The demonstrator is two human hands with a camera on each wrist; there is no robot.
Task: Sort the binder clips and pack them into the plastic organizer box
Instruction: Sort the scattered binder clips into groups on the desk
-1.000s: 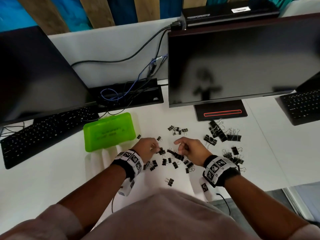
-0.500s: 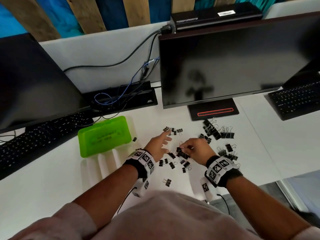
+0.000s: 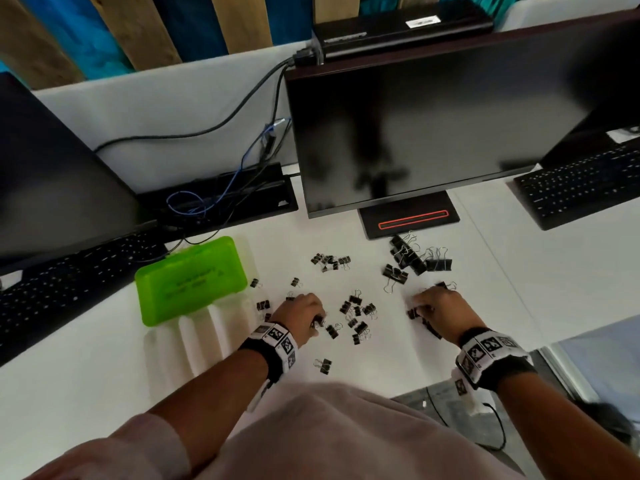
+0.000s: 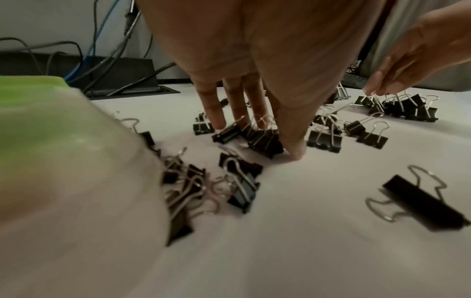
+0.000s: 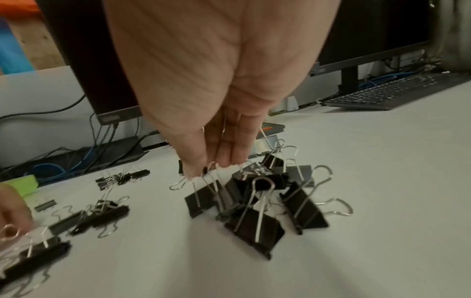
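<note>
Black binder clips (image 3: 356, 313) are scattered on the white desk (image 3: 519, 289), right of the green organizer box (image 3: 190, 278). Left hand (image 3: 299, 313) — thumb and near-straight fingers pinching small clips. Right hand (image 3: 440, 310) — fingertips pinching a larger clip's wire handle.

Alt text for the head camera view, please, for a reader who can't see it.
A person's left hand and right hand pinch black binder clips scattered on a white desk, with a green organizer box beside the left hand. Dark monitors and keyboards stand behind.
</note>
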